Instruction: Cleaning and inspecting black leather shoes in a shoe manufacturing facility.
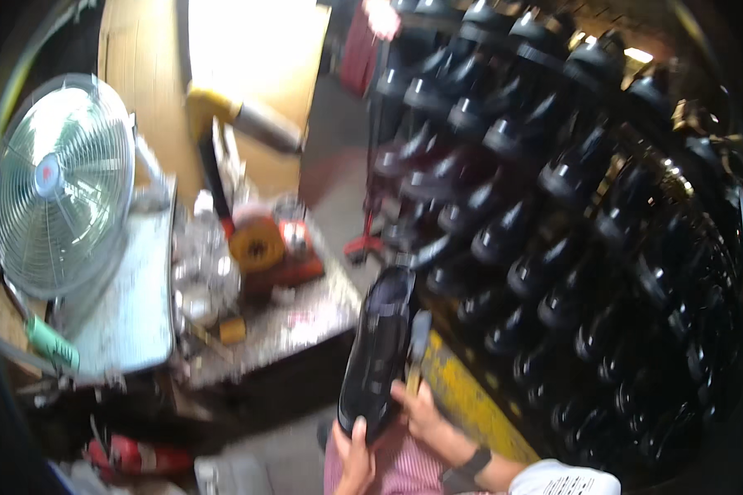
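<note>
A glossy black shoe lies lengthwise above my lap, its opening facing up at the far end. My left hand grips the near end, with the thumb on top. In my right hand, beside the shoe's right edge, is a hand tool with a short pale handle and a flat grey head. Blur hides whether that head is a blade or bristles. The tool's head is close to the shoe's side; whether they touch I cannot tell.
Black shoes fill a tall rack on the right, above a worn yellow beam. Left stands a cluttered workbench with a yellow heat gun. A large fan is at far left; a red object lies below.
</note>
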Demonstrator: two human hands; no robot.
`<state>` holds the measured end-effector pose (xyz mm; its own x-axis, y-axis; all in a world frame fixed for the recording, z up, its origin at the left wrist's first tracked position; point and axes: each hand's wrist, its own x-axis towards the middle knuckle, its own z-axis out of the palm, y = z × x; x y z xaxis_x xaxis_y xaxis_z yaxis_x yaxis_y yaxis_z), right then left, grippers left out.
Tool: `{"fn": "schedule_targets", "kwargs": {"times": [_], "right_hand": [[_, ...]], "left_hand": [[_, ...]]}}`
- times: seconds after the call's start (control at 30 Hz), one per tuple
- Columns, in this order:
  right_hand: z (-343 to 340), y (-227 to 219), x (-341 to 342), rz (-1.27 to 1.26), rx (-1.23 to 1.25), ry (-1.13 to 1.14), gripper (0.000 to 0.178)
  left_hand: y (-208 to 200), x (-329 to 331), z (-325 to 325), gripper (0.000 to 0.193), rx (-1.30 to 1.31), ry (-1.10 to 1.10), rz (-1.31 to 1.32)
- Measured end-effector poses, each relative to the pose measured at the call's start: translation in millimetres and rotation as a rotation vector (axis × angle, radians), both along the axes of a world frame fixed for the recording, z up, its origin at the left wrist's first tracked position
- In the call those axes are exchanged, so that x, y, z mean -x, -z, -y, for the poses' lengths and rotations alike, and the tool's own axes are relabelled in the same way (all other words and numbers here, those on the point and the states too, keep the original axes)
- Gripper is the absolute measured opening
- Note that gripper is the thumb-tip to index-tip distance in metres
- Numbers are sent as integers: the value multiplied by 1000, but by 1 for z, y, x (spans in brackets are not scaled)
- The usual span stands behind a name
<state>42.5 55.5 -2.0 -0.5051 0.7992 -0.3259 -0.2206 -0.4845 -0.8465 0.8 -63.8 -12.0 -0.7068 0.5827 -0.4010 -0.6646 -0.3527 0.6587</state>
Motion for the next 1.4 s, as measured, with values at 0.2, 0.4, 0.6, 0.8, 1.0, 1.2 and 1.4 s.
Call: {"fn": "schedule_targets", "kwargs": {"times": [0.2, 0.4, 0.6, 0.8, 1.0, 1.2, 1.4], "right_hand": [[-2, -16, 11, -159, -78, -37, 63], [-5, -19, -6, -78, -95, -41, 74], [-5, -9, -31, -98, -56, -123, 73], [-3, -14, -42, -47, -97, -190, 74], [-7, -18, -51, -9, -128, -188, 75], [-5, -16, -61, 12, -55, -250, 74], [-3, -19, -62, -33, 59, -262, 70]], "left_hand": [[-10, 10, 3, 57, 103, 188, -57], [16, 25, 11, 52, 215, 43, -382], [-23, 63, -11, 33, 229, 73, -769], [-44, 77, -33, 19, 454, 253, -993], [-47, 83, -30, 10, 116, 513, -390], [-53, 83, -26, 18, 201, 573, -388], [-45, 66, -32, 26, -100, 302, -137]]}}
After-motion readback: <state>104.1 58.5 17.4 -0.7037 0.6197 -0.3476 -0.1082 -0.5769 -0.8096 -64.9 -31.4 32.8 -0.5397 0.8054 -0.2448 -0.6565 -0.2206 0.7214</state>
